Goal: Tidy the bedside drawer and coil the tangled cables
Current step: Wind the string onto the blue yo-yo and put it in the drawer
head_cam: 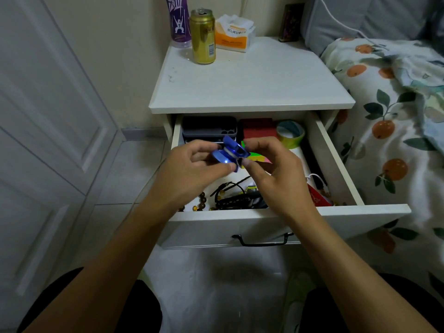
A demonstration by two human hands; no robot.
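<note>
The drawer [264, 219] stands pulled out from under the desk [252, 80]. At the desk's back left corner stand a bottle [179, 20], a can [202, 37] just before it, and a tissue pack [234, 33] to the right. In the drawer — phone cases [209, 127] back left, a tape roll [289, 133] back right, tangled cables [237, 198] and beads [203, 200] at the front. Both hands — left [192, 171], right [276, 176] — hover over its middle, a small toy [230, 152] between them. The bed [396, 140] lies right.

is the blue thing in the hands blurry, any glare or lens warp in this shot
Head view: the blue yo-yo held by the left hand and right hand is slightly soft, with a small bright glint on it; wide-angle bending bows the nightstand edges; the floor below is dim.
</note>
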